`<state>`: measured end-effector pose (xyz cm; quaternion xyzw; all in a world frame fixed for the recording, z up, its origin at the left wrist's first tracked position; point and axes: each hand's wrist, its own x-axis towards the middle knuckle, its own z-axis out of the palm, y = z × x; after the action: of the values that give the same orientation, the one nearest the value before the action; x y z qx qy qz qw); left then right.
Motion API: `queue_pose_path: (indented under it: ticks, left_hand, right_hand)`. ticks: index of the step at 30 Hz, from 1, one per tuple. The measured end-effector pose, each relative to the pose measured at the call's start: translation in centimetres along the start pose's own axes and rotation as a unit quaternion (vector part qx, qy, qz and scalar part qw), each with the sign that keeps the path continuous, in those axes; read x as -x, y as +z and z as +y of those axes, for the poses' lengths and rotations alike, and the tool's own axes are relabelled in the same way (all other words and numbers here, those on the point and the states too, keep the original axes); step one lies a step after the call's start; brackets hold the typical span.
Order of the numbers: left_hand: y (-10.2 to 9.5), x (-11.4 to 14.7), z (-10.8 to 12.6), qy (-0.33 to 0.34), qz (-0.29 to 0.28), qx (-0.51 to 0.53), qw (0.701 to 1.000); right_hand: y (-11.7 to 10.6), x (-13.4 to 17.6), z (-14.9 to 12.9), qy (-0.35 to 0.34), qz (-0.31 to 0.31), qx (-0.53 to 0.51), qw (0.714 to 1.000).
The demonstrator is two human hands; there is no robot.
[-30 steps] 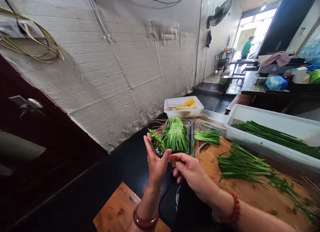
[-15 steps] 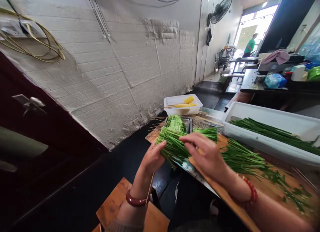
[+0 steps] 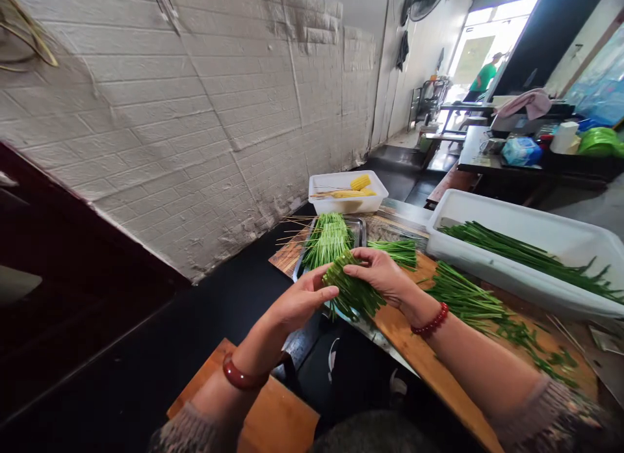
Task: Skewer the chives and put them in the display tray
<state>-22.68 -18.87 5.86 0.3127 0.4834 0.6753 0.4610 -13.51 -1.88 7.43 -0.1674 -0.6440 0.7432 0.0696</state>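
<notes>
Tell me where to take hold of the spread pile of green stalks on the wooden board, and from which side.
Around the middle of the pile, likely best from above and the near side, with the right hand once free of the bundle. The stalks lie loose and mostly side by side, so closing across their length should gather most; the large white tub stands beyond the far side.

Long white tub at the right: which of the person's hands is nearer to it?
Right. The right hand is just left of the tub in view, apart from it; the left hand is farther left, beyond the held bunch.
</notes>
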Motion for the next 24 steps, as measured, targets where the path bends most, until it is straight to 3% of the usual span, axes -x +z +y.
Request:
queue_pose_path:
  ticks: [3,6,11,14,16,20,24]
  left_hand:
    - [-1.9,0.1,1.0,-0.008,-0.011,-0.066,0.998]
    - [-3.8,-0.3,1.8,-0.037,-0.014,-0.15,0.988]
    - [-7.7,-3.6,2.2,-0.026,0.036,-0.268,0.962]
    - [-9.9,-7.0,1.3,0.007,0.082,-0.358,0.93]
    - [-11.0,-9.1,0.0,0.057,0.133,-0.44,0.886]
    - [-12.1,-10.9,-2.7,0.104,0.205,-0.481,0.846]
    - [-11.4,-9.1,-3.9,0.15,0.26,-0.499,0.813]
  right_hand:
    - [0.0,-0.9,0.9,0.007,0.038,-0.042,0.998]
    - [0.5,-1.8,2.0,0.028,0.032,-0.075,0.996]
    - [1.4,-4.7,3.2,-0.003,0.047,-0.039,0.998]
    - [1.0,-7.0,3.7,-0.012,0.064,0.004,0.998]
    - [0.1,-8.2,4.2,-0.016,0.086,0.045,0.995]
    - [-2.5,-8.8,5.3,-0.026,0.147,0.116,0.982]
    - [-4.6,-7.8,6.1,-0.029,0.169,0.147,0.974]
